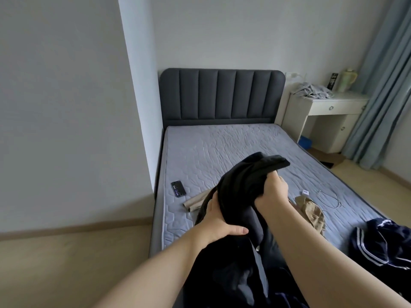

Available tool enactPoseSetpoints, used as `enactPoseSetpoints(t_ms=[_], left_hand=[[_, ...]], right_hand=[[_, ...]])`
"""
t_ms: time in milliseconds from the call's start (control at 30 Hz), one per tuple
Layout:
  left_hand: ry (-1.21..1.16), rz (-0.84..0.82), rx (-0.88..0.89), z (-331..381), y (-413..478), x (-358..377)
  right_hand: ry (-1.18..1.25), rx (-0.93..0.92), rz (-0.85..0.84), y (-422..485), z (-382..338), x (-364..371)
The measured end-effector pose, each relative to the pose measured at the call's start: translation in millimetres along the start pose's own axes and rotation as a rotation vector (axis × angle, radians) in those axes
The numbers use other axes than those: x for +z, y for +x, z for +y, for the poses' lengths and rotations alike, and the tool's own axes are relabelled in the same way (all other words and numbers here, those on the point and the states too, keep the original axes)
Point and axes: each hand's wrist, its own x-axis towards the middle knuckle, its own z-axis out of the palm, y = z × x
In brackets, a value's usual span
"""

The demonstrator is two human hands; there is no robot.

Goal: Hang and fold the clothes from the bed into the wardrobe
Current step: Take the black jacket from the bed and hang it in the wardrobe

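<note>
Black garment [240,181] was held up in both hands above the near end of the bed [222,147].

Its lower folds were draped down towards the camera between the two forearms; the left hand [220,227] was closed round a lower fold, the thumb laid across the front of the cloth; the right hand [272,190] was clenched on a bunched part higher up, above which the top of the cloth was flopped over; a phone [178,188] was laid face up near the left edge of the bed; beige clothing [312,215] was seen flat on the bed on either side of the lifted cloth; a navy garment [382,243] with white stripes was heaped at the near right corner; a white cable [331,198] with its plug was left towards the right edge; a crumpled pale cloth [313,91] was piled on the white desk [333,105] beside the headboard [222,94].
</note>
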Motion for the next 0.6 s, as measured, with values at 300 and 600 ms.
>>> enactPoseSetpoints(t_ms=[300, 600], left_hand=[[0.105, 0.027, 0.073, 31.5, 18.8, -55.5], [0.060, 0.129, 0.252, 100.6, 29.2, -116.0]], right_hand=[[0.042, -0.096, -0.102, -10.7, -37.9, 8.9], [-0.358, -0.595, 0.167, -0.5, -73.3, -4.6]])
